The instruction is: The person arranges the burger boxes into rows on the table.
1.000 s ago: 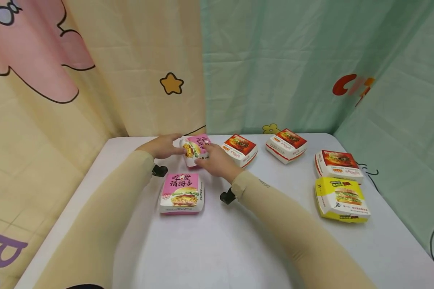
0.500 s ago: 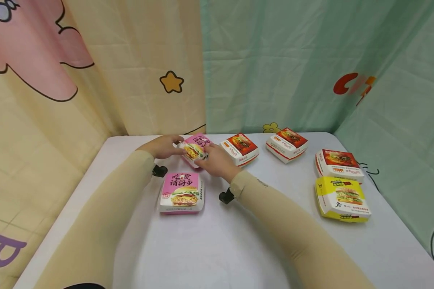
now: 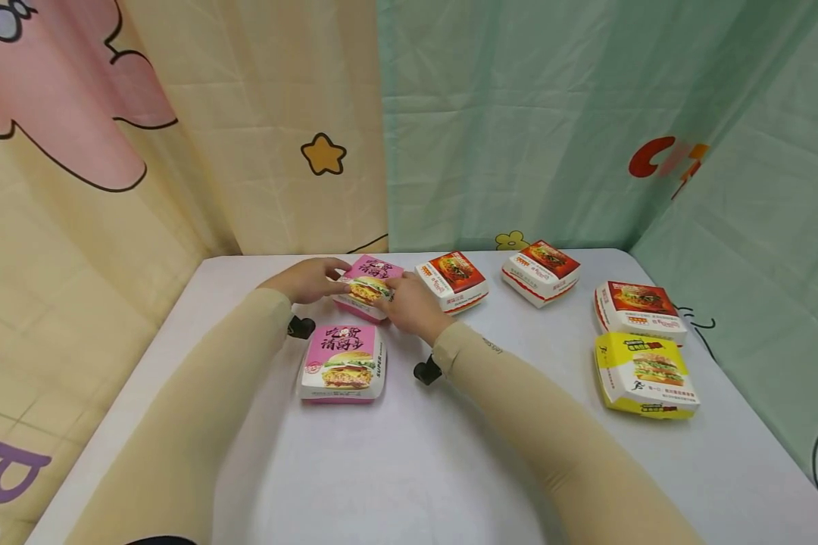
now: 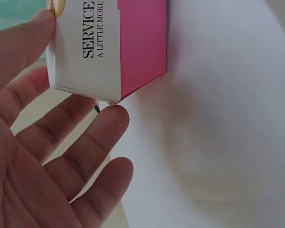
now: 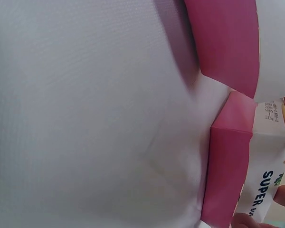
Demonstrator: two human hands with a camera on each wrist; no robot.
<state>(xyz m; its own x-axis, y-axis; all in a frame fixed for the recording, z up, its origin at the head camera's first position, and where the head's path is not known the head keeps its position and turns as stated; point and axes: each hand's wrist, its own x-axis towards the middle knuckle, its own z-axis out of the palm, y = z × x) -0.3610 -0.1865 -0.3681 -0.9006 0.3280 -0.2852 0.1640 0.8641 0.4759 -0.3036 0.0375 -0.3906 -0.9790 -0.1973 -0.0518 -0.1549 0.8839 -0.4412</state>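
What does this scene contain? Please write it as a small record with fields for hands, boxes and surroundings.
left hand: holds left side of far pink box
right hand: holds right side of the same box
near pink box: between the forearms, untouched
red-topped boxes: three; middle back, further right, right side
yellow box: in front of the rightmost red-topped one
surface: white table
background: printed curtains

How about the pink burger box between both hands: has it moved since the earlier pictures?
Yes, slightly: in the head view the far pink burger box has shifted down the picture, toward the near pink burger box, which has stayed put.
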